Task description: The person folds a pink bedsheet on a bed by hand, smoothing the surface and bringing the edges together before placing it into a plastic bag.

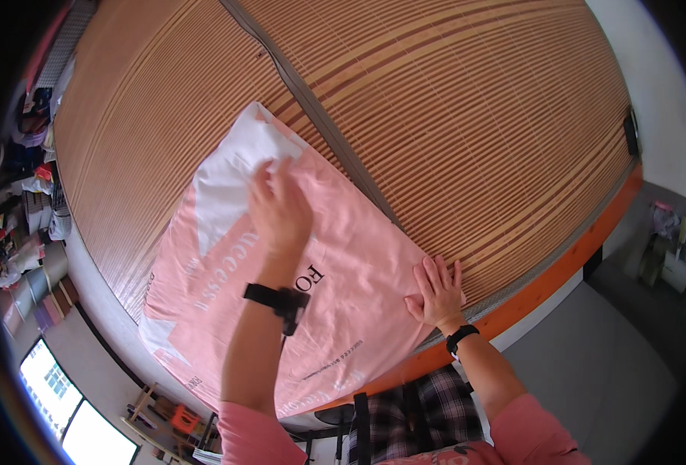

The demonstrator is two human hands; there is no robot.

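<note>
A folded piece of pink and white bedding (372, 256), printed with lettering, lies on a slatted bamboo-style sleeping mat (471, 133). My left hand (282, 212) is over its upper part, near a white patch. The fingers there are loosely bent and blurred, with nothing seen between them; whether they touch the cloth is hard to tell. Flat on the right corner of the bedding rests my right hand (438, 290), fingers spread, their tips by the mat. A black strap with a small device (282, 302) circles my left wrist, and a black band (462, 338) my right.
A grey fabric strip (331, 128) crosses the mat. The bed's orange wooden edge (552, 273) runs along the near right side, with grey floor (587, 354) beyond. Clutter (35, 174) lines the left, above a bright window (75, 407). An orange stool (186, 419) stands lower left.
</note>
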